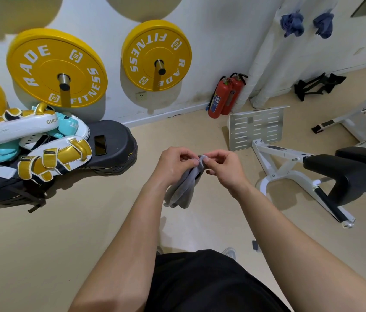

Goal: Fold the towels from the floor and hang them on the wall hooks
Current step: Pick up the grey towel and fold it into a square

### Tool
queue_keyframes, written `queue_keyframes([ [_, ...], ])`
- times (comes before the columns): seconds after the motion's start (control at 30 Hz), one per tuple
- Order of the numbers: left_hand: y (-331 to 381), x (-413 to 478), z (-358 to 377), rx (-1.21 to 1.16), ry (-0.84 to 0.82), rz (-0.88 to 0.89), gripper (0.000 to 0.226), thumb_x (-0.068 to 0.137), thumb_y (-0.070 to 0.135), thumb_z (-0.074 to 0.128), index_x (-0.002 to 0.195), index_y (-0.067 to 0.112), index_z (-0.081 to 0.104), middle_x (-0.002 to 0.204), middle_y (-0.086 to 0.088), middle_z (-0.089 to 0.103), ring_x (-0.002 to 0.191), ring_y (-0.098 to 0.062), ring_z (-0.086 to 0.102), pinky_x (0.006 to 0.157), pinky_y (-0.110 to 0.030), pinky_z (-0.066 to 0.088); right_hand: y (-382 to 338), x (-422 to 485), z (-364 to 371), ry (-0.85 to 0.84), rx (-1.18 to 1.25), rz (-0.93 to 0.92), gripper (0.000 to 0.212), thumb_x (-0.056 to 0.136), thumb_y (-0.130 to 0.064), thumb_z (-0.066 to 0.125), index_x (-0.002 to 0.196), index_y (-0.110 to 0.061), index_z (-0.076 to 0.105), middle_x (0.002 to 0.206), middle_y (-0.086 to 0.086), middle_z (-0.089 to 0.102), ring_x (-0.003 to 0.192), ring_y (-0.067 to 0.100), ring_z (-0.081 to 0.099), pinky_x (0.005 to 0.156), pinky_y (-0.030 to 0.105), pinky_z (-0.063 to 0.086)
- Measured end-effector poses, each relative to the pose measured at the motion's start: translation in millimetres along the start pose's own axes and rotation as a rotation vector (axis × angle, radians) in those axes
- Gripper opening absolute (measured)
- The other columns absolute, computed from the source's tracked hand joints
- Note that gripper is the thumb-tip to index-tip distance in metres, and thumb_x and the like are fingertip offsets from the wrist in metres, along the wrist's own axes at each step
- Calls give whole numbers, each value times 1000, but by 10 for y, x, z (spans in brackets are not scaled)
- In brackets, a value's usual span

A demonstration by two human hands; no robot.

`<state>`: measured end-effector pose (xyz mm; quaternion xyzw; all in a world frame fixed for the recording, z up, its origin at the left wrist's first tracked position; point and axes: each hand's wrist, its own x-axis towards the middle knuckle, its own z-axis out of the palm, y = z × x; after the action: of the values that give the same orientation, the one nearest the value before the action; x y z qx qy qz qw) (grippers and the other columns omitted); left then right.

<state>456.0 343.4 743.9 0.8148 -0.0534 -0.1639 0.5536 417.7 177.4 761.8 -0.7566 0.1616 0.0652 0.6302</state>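
A small grey towel point(183, 188) hangs in front of me at mid frame, bunched and drooping below my hands. My left hand point(175, 166) grips its upper part with curled fingers. My right hand point(222, 167) pinches the top edge right beside the left, the two hands almost touching. Two blue towels hang on the far wall at the upper right, one on the left point(292, 22) and one on the right point(323, 24). The hooks under them are hidden.
Yellow weight plates point(56, 66) are mounted on the left wall. Boxing pads point(31, 140) lie on a black step with a phone point(100, 145). Two red fire extinguishers point(224, 97) stand in the corner. A white-framed bench point(346, 174) and a slotted metal plate point(256, 127) occupy the right.
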Motion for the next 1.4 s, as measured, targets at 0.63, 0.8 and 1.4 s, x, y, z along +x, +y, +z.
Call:
queue_keyframes([
  [0.63, -47, 13, -12, -14, 9, 69, 3, 83, 27, 72, 81, 28, 71, 80, 3, 69, 70, -10, 53, 69, -24, 44, 30, -12, -12, -49, 54, -7, 8, 91, -7, 69, 88, -13, 71, 82, 5, 69, 73, 5, 67, 64, 16, 51],
  [0.8, -67, 6, 10, -67, 10, 45, 3, 84, 29, 73, 82, 27, 72, 74, 9, 65, 68, -9, 53, 68, -25, 45, 23, -20, -3, -75, 74, -3, 4, 91, -7, 68, 92, -9, 71, 82, 5, 67, 72, 2, 66, 64, 15, 51],
  [1.4, 10, 27, -110, -149, -12, 9, 24, 87, 22, 73, 109, 31, 71, 73, 0, 70, 68, -8, 63, 71, -26, 50, -235, 129, -134, -179, -289, -180, 18, 95, -5, 60, 88, -19, 69, 82, -2, 68, 76, 6, 59, 72, 20, 47],
])
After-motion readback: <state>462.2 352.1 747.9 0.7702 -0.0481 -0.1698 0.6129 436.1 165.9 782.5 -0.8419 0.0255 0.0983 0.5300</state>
